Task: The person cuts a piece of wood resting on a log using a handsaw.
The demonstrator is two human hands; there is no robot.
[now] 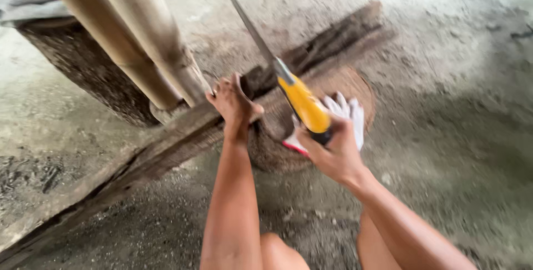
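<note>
A: How many hands?

B: 2. Right hand (333,150) is wrapped tight on 1 saw (302,103), fingers curled round the yellow grip.

A: Where's the saw?

B: Up in the air, in the middle. Blade points up & away to the top edge. It's above the stump (266,153).

A: And the left hand (233,103)?

B: Fingers bent a bit, pressed down on the plank (166,142) edge, just beside the poles. Can't tell if it grips or just leans, pic is blurry.

A: How many poles?

B: 2 bamboo poles (133,31), side by side, slanting down from top left. Their ends sit by the plank, near the left hand.

A: Anything else?

B: 1 white glove (350,112) w/ a red cuff, lying on the round stump, right behind the saw grip. Maybe 2 gloves stacked, can't tell. 1 big dark log (83,70) at left, under the poles. 1 long plank runs corner to corner across the dusty floor (455,81).

A: Legs?

B: 2 bare knees at the bottom, low down by the arms.
</note>
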